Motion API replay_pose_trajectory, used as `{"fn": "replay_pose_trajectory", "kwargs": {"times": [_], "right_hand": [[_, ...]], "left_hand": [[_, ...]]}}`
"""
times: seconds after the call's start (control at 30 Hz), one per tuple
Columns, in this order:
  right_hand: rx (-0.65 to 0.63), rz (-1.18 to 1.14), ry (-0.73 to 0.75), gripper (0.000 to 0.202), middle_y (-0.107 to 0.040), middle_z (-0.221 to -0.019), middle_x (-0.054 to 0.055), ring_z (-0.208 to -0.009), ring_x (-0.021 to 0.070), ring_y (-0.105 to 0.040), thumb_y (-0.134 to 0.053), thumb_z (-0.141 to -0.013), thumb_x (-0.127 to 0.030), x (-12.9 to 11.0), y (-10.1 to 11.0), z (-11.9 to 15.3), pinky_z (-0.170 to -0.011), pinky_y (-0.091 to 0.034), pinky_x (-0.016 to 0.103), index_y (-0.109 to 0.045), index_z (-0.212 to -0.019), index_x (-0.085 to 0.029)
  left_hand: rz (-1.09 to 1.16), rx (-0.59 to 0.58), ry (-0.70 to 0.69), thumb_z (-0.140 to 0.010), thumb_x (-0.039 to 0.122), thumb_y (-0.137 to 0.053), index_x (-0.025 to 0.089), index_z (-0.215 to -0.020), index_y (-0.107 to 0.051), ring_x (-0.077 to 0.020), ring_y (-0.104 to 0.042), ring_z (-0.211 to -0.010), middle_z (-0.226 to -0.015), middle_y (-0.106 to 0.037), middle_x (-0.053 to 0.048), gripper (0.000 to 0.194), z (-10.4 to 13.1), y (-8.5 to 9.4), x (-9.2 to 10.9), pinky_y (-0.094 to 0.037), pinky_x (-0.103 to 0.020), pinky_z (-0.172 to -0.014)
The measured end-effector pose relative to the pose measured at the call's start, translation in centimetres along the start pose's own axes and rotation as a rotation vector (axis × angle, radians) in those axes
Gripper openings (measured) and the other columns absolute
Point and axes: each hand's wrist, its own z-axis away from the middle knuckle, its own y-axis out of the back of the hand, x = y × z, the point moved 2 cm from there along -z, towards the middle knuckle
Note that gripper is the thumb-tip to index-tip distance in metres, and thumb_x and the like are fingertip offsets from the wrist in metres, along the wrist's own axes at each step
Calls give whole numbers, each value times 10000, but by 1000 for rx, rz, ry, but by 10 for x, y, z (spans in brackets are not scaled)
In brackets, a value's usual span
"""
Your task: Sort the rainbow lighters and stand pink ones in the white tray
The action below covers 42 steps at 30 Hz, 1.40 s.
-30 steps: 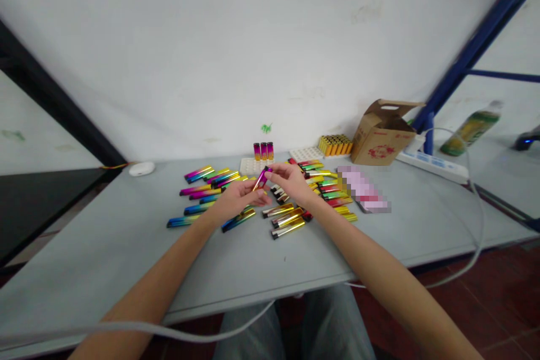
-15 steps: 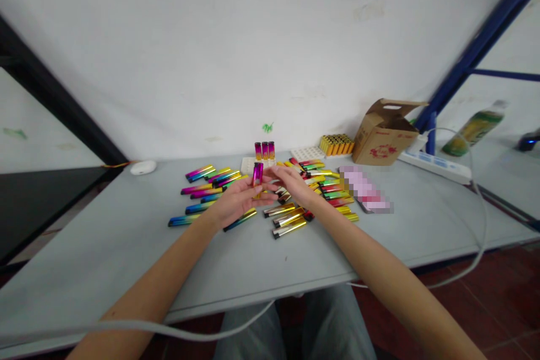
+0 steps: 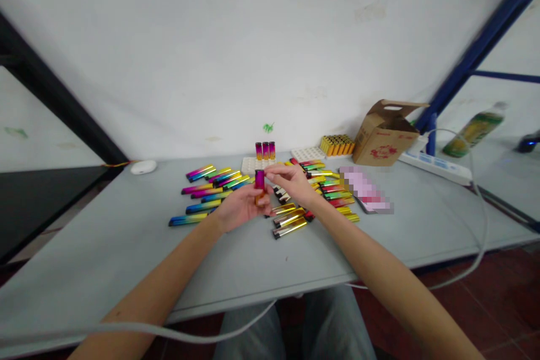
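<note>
My left hand is wrapped round a purple-to-orange metallic lighter, which stands upright between the fingers and thumb. Close beside its top is my right hand, thumb and forefinger drawn together in a pinch; whether anything sits between them is too small to make out. Just beyond the hands lies a white tray with holes, and three purple-and-orange lighters stand upright in its far side. To the left, several lighters in blue, purple, green and yellow lie flat. Silver-and-gold lighters lie nearer on the right.
A second white tray holds many yellow lighters standing upright. Beside it are an open cardboard box, a pixelated pink object, and a power strip. A white case rests at the left; a cable crosses the front.
The lighter in my left hand has turned slightly and come a little lower. My right fingers have drawn from spread to pinched near its top.
</note>
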Motion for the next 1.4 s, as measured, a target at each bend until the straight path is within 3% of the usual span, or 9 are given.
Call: {"fn": "replay_pose_trajectory", "kwargs": {"times": [0.23, 0.43, 0.7, 0.83, 1.0, 1.1, 1.23, 1.33, 1.4], "right_hand": [[-89, 21, 44, 214, -714, -958, 56, -935, 164, -635, -633, -823, -366, -9, -12, 3, -895, -475, 339, -745, -912, -207], [-49, 36, 22, 218, -712, -942, 67, -912, 170, -638, -625, -826, -354, -6, -19, 4, -861, -488, 332, -734, -902, -181], [7, 74, -16, 218, -718, -926, 58, -890, 174, -641, -621, -811, -364, -4, -20, 4, -820, -496, 319, -732, -871, -186], [43, 85, -63, 224, -729, -891, 50, -875, 175, -645, -592, -819, -354, -4, -15, 2, -821, -492, 319, -733, -851, -183], [98, 130, -110, 244, -734, -913, 62, -872, 185, -652, -567, -826, -346, 9, -1, -1, -825, -484, 331, -731, -853, -167], [138, 145, -136, 258, -730, -901, 69, -838, 174, -649, -569, -824, -355, 18, 7, -2, -806, -485, 325, -725, -876, -157], [173, 100, -194, 284, -722, -900, 59, -777, 148, -640, -573, -821, -397, 25, 10, -2, -745, -493, 296, -712, -913, -168], [180, 78, -185, 293, -719, -896, 61, -750, 142, -637, -581, -813, -423, 25, 9, -2, -710, -498, 286, -708, -892, -171], [178, 69, -168, 300, -717, -894, 64, -730, 137, -636, -580, -812, -432, 25, 8, -2, -697, -500, 282, -706, -880, -168]], "left_hand": [[167, -46, 48, -717, 223, -479, 152, -608, -512, -103, -366, -383, -462, -269, 62, 135, 5, 0, 5, -484, -335, -557], [182, -10, 59, -692, 209, -469, 168, -564, -459, -87, -269, -350, -449, -179, 77, 135, 7, -2, 8, -444, -291, -472], [139, -28, 56, -739, 220, -500, 153, -606, -523, -99, -351, -378, -438, -282, 55, 151, 7, -2, 6, -475, -312, -541], [61, 71, -38, -833, 260, -518, 130, -766, -627, -123, -501, -471, -508, -480, 9, 182, 4, -2, 9, -513, -328, -643], [-21, 246, -162, -863, 241, -546, 89, -876, -670, -190, -657, -765, -802, -693, -108, 196, 0, 4, 13, -525, -330, -757], [-48, 345, -201, -856, 187, -559, 99, -945, -659, -182, -663, -782, -856, -703, -106, 160, 0, 7, 15, -529, -324, -754], [-43, 387, -242, -835, 183, -587, 145, -1025, -620, -110, -576, -557, -693, -631, -18, 196, 0, 7, 16, -453, -210, -501], [1, 366, -231, -830, 230, -591, 136, -911, -618, -72, -439, -441, -544, -473, 42, 127, 0, 7, 17, -344, -169, -406], [37, 344, -182, -853, 319, -543, 132, -807, -603, -77, -402, -421, -514, -415, 44, 201, 0, 7, 17, -336, -180, -394]]}}
